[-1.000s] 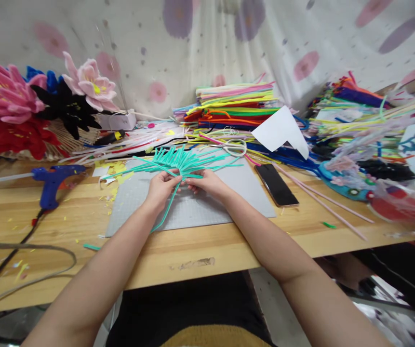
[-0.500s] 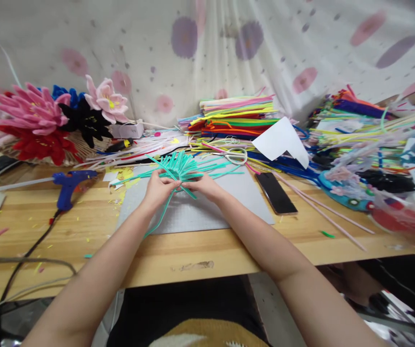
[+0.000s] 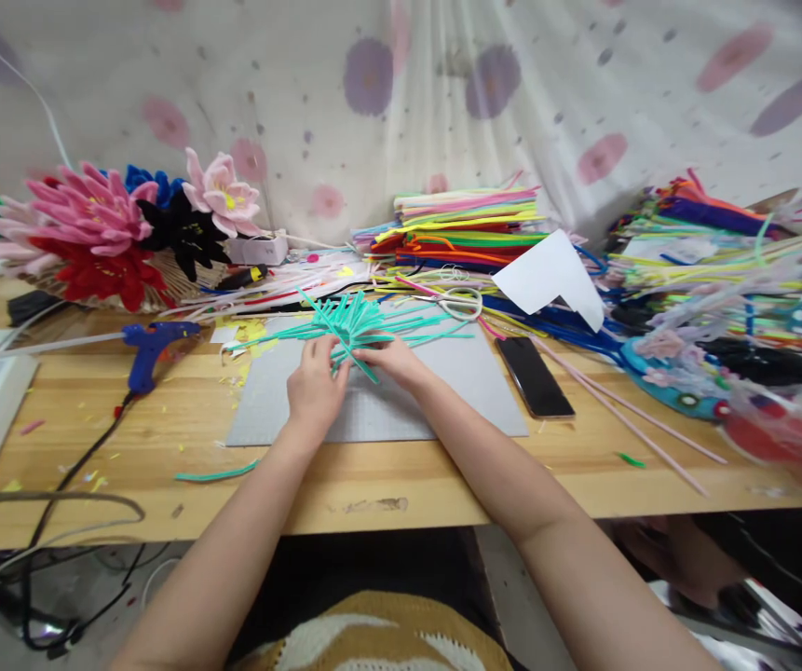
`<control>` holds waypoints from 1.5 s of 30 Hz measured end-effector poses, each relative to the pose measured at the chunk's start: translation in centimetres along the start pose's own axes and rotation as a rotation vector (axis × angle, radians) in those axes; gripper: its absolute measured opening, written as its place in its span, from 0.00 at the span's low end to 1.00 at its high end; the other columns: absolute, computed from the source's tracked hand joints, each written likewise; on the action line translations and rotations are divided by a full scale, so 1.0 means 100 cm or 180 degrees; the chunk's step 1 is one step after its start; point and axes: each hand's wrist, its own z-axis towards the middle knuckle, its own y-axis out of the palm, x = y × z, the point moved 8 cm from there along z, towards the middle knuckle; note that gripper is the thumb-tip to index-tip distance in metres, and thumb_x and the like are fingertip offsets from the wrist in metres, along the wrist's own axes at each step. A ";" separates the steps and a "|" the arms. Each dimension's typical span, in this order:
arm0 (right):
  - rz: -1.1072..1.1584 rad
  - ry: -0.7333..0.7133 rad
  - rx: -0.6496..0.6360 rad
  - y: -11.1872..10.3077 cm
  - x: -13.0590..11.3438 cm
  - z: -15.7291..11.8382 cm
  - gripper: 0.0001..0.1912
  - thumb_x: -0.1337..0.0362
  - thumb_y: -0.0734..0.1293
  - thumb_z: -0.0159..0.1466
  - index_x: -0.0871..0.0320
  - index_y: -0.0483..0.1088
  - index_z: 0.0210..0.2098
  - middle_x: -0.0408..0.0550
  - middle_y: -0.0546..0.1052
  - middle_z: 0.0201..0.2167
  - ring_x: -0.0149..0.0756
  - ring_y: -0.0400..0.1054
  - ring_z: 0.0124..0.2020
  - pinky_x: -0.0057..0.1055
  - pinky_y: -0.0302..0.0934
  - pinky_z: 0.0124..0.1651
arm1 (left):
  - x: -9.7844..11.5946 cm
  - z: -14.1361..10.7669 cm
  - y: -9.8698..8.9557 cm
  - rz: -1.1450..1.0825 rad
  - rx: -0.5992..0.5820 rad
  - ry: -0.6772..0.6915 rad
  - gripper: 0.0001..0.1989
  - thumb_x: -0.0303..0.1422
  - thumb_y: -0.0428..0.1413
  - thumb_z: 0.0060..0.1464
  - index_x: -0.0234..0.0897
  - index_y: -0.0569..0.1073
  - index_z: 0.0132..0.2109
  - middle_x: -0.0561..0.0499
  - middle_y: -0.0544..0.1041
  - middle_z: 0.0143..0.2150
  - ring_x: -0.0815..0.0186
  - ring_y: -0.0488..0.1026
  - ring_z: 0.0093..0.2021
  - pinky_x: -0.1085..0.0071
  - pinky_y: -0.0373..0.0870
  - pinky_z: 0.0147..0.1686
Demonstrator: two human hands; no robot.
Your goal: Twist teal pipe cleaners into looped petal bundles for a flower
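Observation:
A bunch of teal pipe cleaners (image 3: 348,317), looped and fanned out like a brush, is held just above a grey mat (image 3: 456,401). My left hand (image 3: 317,384) is closed at its near left side, with thumb and fingertips pinching the crossing strands. From the right, my right hand (image 3: 395,360) grips the base of the bunch, its fingers partly hidden by the strands. More straight teal lengths lie behind on the mat. A teal pipe cleaner end (image 3: 215,475) shows left of my left forearm; whether it joins the bunch is hidden.
A blue glue gun (image 3: 149,352) with its cord lies left, before fuzzy flowers (image 3: 89,210). Scissors (image 3: 462,303), piled coloured pipe cleaners (image 3: 467,228) and white paper (image 3: 547,270) are behind. A phone (image 3: 535,376) lies right of the mat. Another person's limb shows lower right.
My left hand has turned and drawn back toward me, its back now facing up. The strand that hung below my hands has shifted left past my forearm. My right hand stays on the bunch.

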 end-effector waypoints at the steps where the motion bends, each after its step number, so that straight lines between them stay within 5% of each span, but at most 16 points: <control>1: 0.0001 -0.0028 -0.0032 0.001 -0.001 0.001 0.15 0.64 0.70 0.42 0.60 0.70 0.30 0.41 0.74 0.27 0.28 0.65 0.29 0.28 0.60 0.36 | 0.004 -0.001 0.002 0.0158 -0.0041 0.0149 0.14 0.31 0.54 0.50 0.40 0.68 0.47 0.47 0.71 0.47 0.65 0.73 0.38 0.69 0.68 0.37; 12: -0.1134 -0.0745 -0.0353 0.013 -0.030 0.004 0.10 0.63 0.66 0.48 0.62 0.70 0.29 0.43 0.74 0.29 0.32 0.67 0.33 0.32 0.60 0.42 | 0.002 0.008 0.001 0.0103 -0.0071 0.0109 0.12 0.30 0.51 0.50 0.36 0.77 0.39 0.46 0.77 0.40 0.61 0.73 0.41 0.66 0.66 0.43; 18: -0.1272 -0.0787 -0.0450 0.013 -0.032 0.008 0.10 0.63 0.66 0.48 0.61 0.69 0.30 0.43 0.73 0.29 0.32 0.66 0.33 0.31 0.59 0.40 | -0.021 0.013 0.011 -0.0968 -0.0489 -0.0731 0.14 0.38 0.53 0.48 0.36 0.78 0.38 0.49 0.76 0.25 0.63 0.73 0.26 0.67 0.70 0.31; 24: -0.1080 -0.0664 -0.0440 0.011 -0.040 0.004 0.12 0.64 0.67 0.47 0.60 0.65 0.31 0.42 0.71 0.30 0.31 0.66 0.33 0.31 0.61 0.39 | -0.030 0.016 0.019 -0.1790 -0.0538 -0.1083 0.15 0.38 0.57 0.43 0.33 0.77 0.36 0.49 0.76 0.26 0.65 0.73 0.23 0.69 0.71 0.23; 28: -0.0806 -0.0537 -0.0597 0.013 -0.045 -0.004 0.18 0.66 0.69 0.46 0.57 0.61 0.35 0.43 0.69 0.35 0.31 0.67 0.37 0.28 0.62 0.37 | -0.026 0.016 0.018 -0.1873 -0.0456 -0.1102 0.12 0.37 0.58 0.42 0.33 0.76 0.33 0.50 0.75 0.25 0.67 0.72 0.22 0.69 0.72 0.23; 34: -0.0871 -0.0344 -0.0360 0.004 -0.034 -0.002 0.22 0.68 0.69 0.43 0.56 0.59 0.36 0.39 0.69 0.31 0.29 0.67 0.32 0.26 0.62 0.31 | -0.025 0.014 0.028 -0.2088 -0.0519 -0.1190 0.11 0.36 0.59 0.40 0.33 0.75 0.31 0.52 0.73 0.23 0.67 0.71 0.23 0.69 0.72 0.23; 45: -0.0814 -0.0469 -0.0951 0.011 -0.050 0.005 0.21 0.69 0.69 0.44 0.57 0.60 0.37 0.38 0.71 0.28 0.30 0.67 0.32 0.28 0.63 0.34 | -0.001 0.029 0.021 -0.2047 -0.1276 -0.0902 0.07 0.31 0.58 0.40 0.34 0.67 0.25 0.55 0.71 0.19 0.68 0.70 0.20 0.71 0.68 0.23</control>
